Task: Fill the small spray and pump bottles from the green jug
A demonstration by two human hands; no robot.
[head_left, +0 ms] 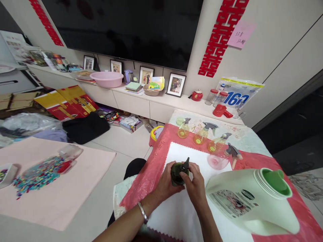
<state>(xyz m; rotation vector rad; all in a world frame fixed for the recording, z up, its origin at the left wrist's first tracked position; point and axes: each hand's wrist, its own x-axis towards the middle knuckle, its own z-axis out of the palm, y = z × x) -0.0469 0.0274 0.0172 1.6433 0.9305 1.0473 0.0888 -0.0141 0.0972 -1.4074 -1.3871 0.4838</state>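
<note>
A dark green pump bottle (176, 174) stands upright between my hands over the white sheet (174, 208). My left hand (165, 183) wraps round its body from the left, a silver bangle on that wrist. On the other side my right hand (196, 185) has its fingers closed on the black pump head (186, 164) and collar; the exact fingertip contact is partly hidden. To the right, close by, a large pale green jug (234, 198) shows its open green spout toward the far right.
Clear spray bottles with yellow labels (199, 137) and a pinkish spray bottle (218, 160) line the table's far side. A pink table (83, 188) at left bears scattered coloured beads (42, 173). Red-lidded jars (211, 97) stand on the cabinet under the TV (126, 30).
</note>
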